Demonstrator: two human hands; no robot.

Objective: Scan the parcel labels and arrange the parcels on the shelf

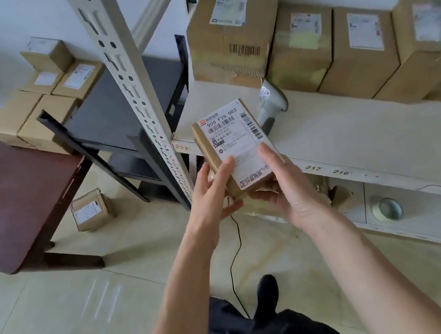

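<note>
Four parcels (pixel 302 48) stand in a row along the back edge of the shelf (pixel 367 139), labels facing forward. Scanner (pixel 271 104) rests on the shelf in front of the leftmost of them, near the shelf's left end. Held parcel (pixel 234 143) sits above the shelf's front left corner, left hand (pixel 211 188) on its left side, right hand (pixel 282 183) on its right. Tape roll (pixel 387 209) lies on the lower shelf. Stacked boxes (pixel 40 99) stand on the floor far left, behind the small table (pixel 9 198); one box (pixel 91 210) lies on the floor beside it.

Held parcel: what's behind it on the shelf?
Behind the held parcel a grey barcode scanner stands on the shelf, its lower handle covered by the parcel. Further back, a row of cardboard boxes lines the wall.
</note>
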